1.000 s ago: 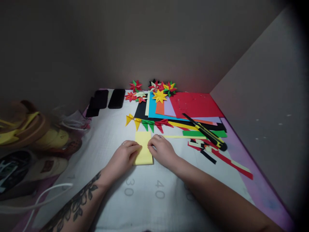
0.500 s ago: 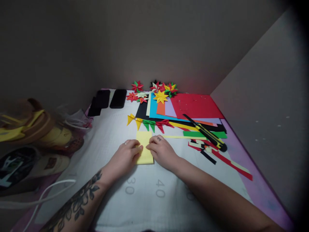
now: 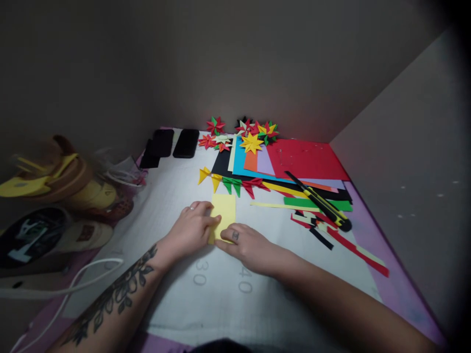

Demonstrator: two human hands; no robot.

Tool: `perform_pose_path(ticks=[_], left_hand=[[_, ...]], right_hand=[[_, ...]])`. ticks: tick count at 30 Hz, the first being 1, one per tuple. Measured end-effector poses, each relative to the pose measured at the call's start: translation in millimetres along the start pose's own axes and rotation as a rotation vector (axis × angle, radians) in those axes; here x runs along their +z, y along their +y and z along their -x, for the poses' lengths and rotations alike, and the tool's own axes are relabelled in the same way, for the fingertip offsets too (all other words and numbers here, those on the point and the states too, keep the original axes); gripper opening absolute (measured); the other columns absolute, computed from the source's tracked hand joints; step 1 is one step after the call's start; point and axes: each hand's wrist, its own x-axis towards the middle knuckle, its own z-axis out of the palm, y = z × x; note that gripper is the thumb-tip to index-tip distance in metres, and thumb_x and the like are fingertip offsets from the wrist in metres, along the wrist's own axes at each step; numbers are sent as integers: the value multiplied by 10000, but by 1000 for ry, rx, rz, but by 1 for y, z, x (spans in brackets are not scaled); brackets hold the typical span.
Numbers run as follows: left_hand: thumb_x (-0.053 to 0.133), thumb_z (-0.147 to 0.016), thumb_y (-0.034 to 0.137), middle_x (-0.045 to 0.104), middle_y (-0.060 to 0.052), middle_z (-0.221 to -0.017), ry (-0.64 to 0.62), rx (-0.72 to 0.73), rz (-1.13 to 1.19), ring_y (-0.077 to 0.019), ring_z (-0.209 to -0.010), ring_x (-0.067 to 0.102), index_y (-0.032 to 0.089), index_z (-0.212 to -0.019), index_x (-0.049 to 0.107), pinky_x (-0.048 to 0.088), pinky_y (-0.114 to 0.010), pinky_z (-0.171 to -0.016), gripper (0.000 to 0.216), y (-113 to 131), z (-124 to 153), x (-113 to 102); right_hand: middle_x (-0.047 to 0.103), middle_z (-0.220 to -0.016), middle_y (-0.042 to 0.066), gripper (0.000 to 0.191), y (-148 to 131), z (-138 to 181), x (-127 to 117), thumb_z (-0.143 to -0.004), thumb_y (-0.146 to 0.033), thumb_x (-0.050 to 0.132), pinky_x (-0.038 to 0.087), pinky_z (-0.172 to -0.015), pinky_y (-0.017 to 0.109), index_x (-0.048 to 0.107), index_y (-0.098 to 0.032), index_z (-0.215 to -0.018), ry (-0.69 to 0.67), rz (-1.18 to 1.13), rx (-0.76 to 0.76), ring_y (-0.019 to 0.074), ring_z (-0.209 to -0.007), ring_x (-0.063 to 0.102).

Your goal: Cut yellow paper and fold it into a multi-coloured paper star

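A yellow rectangle of paper (image 3: 224,211), apparently folded, lies on the white sheet between my hands. My left hand (image 3: 193,223) holds its left edge, fingers curled and thumb lying across the paper. At the lower right corner, my right hand (image 3: 250,247) grips the near edge between thumb and bent fingers. Just beyond the paper sits a row of small folded pieces: yellow ones (image 3: 210,179), green ones (image 3: 231,185) and red ones (image 3: 254,186). The undersides of both hands and the covered paper edges are hidden.
A utility knife (image 3: 320,203) lies at right across paper strips, near cut scraps (image 3: 316,225). Coloured sheets (image 3: 305,159) and folded paper stars (image 3: 251,143) are at the back. Phones (image 3: 186,143) lie back left; a cup (image 3: 84,181), caps (image 3: 25,238) and a white cable (image 3: 91,267) crowd the left.
My right hand has slid from the paper's right side down to its near right corner. My left hand stays on the left edge. The whole view has shifted slightly.
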Motion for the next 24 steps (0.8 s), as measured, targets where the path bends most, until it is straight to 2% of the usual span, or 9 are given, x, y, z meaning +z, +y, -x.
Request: perform_pose_path(ticks=[4, 8, 12, 16, 19, 22, 24], left_hand=[[443, -854, 194, 543, -101, -1190, 3, 1, 31, -301, -1131, 456, 275, -1024, 720, 412, -481, -906, 335, 0, 0, 1], [437, -871, 215, 532, -94, -1217, 11, 0, -4, -300, -1147, 446, 287, -1041, 709, 408, -484, -904, 329, 1, 2, -1], [526, -851, 344, 479, -99, -1306, 0, 17, -44, -333, -1187, 419, 299, -1086, 678, 408, -506, -887, 284, 4, 5, -5], [627, -780, 455, 399, -132, -1396, -41, 33, -93, -370, -1221, 391, 290, -1146, 641, 412, -519, -872, 402, 3, 6, -7], [629, -755, 537, 377, -145, -1419, -66, 36, -101, -396, -1229, 383, 300, -1174, 624, 411, -525, -869, 482, 0, 6, -5], [590, -738, 622, 386, -158, -1415, -63, 43, -74, -407, -1224, 383, 295, -1208, 606, 398, -534, -889, 574, -4, 7, -3], [581, -737, 633, 412, -162, -1395, -50, 60, -34, -393, -1225, 379, 282, -1221, 600, 390, -532, -907, 598, -7, 8, -1]], right_hand=[[595, -1011, 83, 317, -6, -11, 2, -909, -174, 460, 377, -767, 374, 590, -285, -1177, 7, 94, -19, 237, -900, 486], [599, -995, 83, 338, -10, -10, 5, -900, -173, 477, 378, -747, 372, 577, -281, -1204, 33, 125, -5, 238, -884, 486], [613, -1062, 99, 294, -13, 8, 7, -908, -170, 467, 394, -803, 383, 600, -222, -1165, 121, 135, 60, 243, -947, 497], [612, -1139, 100, 267, -15, 29, 13, -907, -168, 474, 388, -884, 417, 631, -229, -1114, 230, 211, 155, 280, -1101, 470], [633, -1127, 108, 271, -18, 41, 18, -882, -132, 485, 400, -889, 438, 652, -214, -1080, 272, 251, 212, 296, -1130, 471], [632, -1149, 131, 341, -18, 47, 18, -817, -69, 503, 413, -885, 470, 654, -193, -1097, 259, 191, 254, 307, -1132, 481], [633, -1154, 117, 408, -12, 46, 12, -757, -26, 506, 431, -877, 457, 666, -208, -1084, 227, 69, 281, 288, -1109, 503]])
